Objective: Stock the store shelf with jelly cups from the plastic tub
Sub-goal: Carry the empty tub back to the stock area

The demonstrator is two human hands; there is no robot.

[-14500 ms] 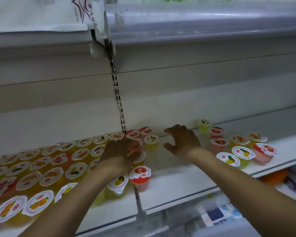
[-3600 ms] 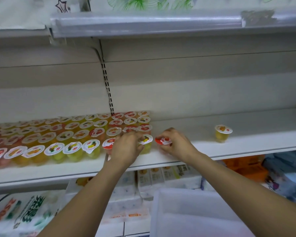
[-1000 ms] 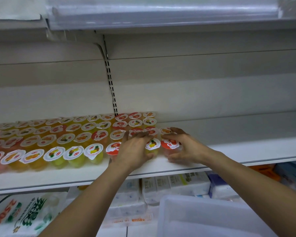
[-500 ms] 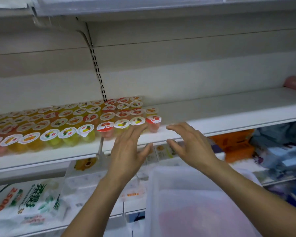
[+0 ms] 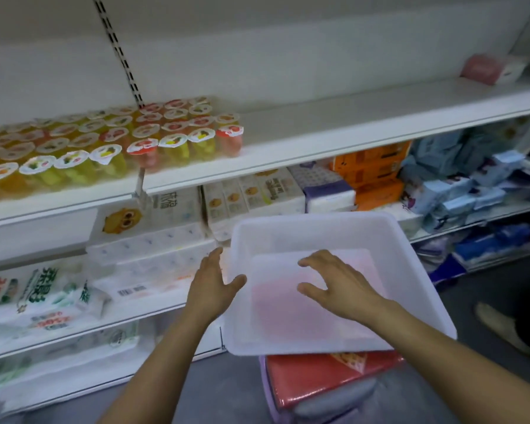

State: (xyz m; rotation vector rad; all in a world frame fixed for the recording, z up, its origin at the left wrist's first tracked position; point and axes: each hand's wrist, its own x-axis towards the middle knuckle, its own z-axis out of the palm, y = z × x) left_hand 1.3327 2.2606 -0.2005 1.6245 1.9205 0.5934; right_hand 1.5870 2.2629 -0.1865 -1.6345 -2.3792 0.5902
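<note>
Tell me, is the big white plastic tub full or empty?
Empty. The translucent white plastic tub shows only its bare pinkish bottom, no cups inside. The right hand hovers over it, holding nothing.

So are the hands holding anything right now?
Nothing. The left hand hovers open by the plastic tub rim, and the right hand hovers open above its inside.

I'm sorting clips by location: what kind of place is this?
Most likely a small shop aisle. Rows of sealed jelly cups fill a white slotted shelf, packaged tissue packs are stacked on the shelves below, and a plastic tub sits below for restocking.
</note>
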